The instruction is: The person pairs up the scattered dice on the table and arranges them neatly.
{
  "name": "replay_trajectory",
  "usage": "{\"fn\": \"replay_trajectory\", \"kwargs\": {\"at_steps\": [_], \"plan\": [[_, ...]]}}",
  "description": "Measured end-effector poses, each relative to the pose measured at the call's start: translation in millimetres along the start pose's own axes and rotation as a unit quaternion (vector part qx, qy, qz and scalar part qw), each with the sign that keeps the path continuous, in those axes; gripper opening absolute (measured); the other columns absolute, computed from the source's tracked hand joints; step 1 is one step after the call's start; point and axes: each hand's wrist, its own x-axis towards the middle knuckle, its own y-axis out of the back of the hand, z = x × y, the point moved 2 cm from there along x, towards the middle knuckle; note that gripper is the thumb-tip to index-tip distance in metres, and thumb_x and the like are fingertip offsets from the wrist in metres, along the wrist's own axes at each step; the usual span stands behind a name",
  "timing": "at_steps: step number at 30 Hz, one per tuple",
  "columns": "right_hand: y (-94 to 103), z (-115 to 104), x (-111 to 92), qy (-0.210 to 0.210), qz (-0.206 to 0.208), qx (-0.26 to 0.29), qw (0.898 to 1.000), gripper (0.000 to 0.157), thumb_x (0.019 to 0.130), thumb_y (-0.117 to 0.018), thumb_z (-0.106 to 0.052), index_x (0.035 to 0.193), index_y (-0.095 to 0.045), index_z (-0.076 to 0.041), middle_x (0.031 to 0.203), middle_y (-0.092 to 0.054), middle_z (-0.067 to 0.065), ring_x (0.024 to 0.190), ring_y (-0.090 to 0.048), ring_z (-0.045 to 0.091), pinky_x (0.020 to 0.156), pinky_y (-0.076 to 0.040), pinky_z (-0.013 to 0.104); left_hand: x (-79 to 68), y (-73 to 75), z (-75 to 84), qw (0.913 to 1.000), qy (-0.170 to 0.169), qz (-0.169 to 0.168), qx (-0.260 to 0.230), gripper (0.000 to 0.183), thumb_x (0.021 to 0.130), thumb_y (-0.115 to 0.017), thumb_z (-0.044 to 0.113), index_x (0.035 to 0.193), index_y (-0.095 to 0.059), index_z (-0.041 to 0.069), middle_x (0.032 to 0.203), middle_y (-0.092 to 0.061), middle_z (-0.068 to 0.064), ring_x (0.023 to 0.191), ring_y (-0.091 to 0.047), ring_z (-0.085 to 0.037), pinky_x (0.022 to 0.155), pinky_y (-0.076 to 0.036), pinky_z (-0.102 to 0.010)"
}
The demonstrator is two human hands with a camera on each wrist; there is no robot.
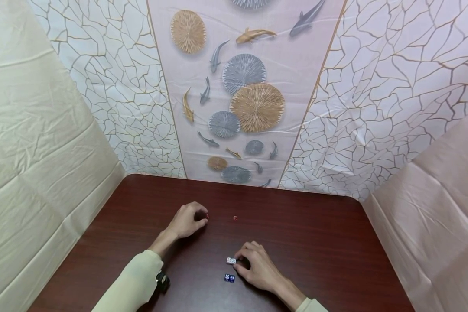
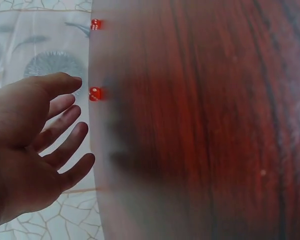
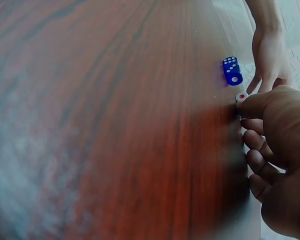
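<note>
My left hand (image 1: 188,221) is over the far left part of the table, thumb and fingers loosely bent and spread. A red die (image 2: 95,94) sits just past its fingertips, and a second red die (image 1: 235,218) lies farther right. My right hand (image 1: 256,265) is low near the front, thumb and forefinger pinching the right one of two white dice (image 1: 231,261), which stand side by side. In the right wrist view the thumb (image 3: 255,106) partly hides the white die (image 3: 242,96). Two blue dice (image 1: 229,278) sit together just nearer to me than the white ones.
The dark red-brown wooden table (image 1: 316,242) has rounded far corners. Behind it hangs a patterned cloth (image 1: 226,130) with fish and round shapes, and plain pale cloth (image 1: 43,173) drapes both sides. A black device (image 1: 162,281) is strapped near the left sleeve's cuff.
</note>
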Motion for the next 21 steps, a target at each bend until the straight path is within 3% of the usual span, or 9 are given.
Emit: {"fn": "replay_trajectory", "kwargs": {"at_steps": [12, 21], "plan": [[-0.3, 1, -1, -0.007, -0.007, 0.001, 1.000, 0.015, 0.090, -0.092, -0.015, 0.103, -0.084, -0.014, 0.096, -0.073, -0.007, 0.093, -0.061, 0.007, 0.088, -0.050, 0.031, 8.1, -11.2, -10.1, 0.9992, 0.034, -0.008, 0.020, 0.011, 0.097, -0.087, 0.014, 0.106, -0.085, 0.011, 0.115, -0.082, -0.008, 0.116, -0.079, -0.030, 0.102, -0.062, -0.053], [-1.5, 2, 0, -0.013, -0.014, -0.001, 1.000, 0.014, 0.092, -0.091, -0.017, 0.103, -0.084, -0.015, 0.096, -0.072, -0.008, 0.095, -0.060, 0.005, 0.089, -0.051, 0.032, 8.5, -13.7, -13.0, 0.9984, -0.001, 0.032, 0.046, 0.013, 0.094, -0.087, 0.018, 0.102, -0.085, 0.009, 0.109, -0.083, -0.010, 0.108, -0.080, -0.035, 0.091, -0.063, -0.056]]}}
